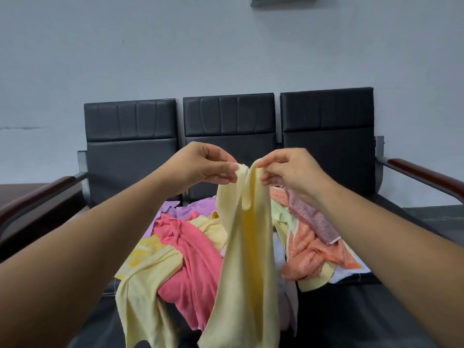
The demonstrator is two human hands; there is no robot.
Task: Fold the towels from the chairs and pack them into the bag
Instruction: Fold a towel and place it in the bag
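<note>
Head: hands [200, 163] [292, 170] aloft (pinching towel [247, 247])

Hanging from my left hand [200, 164] and right hand [292, 169]: pale yellow cloth towel [247, 259], before the jumbled cloth towel heap [193, 254] on the black padded chair row [229, 116]; grey wall [125, 46] behind.

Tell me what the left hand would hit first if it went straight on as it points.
Probably the right hand: the left hand points rightward at it, both pinching the pale yellow towel, though depth is unclear.
</note>
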